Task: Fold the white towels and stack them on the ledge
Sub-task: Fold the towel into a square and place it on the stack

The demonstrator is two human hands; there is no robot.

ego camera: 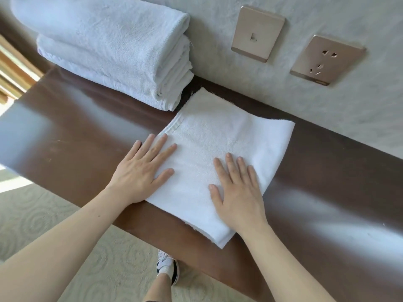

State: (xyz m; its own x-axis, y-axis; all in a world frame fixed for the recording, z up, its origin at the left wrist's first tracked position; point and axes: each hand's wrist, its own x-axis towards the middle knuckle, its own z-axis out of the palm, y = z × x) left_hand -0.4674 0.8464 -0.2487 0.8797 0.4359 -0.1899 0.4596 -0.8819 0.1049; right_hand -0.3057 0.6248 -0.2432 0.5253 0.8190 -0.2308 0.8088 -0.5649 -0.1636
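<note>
A folded white towel [224, 138] lies flat on the dark brown ledge [76, 131], its far corner near the wall. My left hand [141, 171] presses flat on the towel's left edge, fingers straight and spread. My right hand [237, 190] lies flat on the towel's near right part, fingers straight. A stack of folded white towels [104, 53] sits on the ledge at the back left, against the wall, close to the flat towel's far corner.
The pale textured wall [327, 118] runs behind the ledge with a switch plate [257, 33] and a socket plate [327, 59]. Below the ledge's front edge lie patterned carpet [43, 219] and my shoe [168, 267].
</note>
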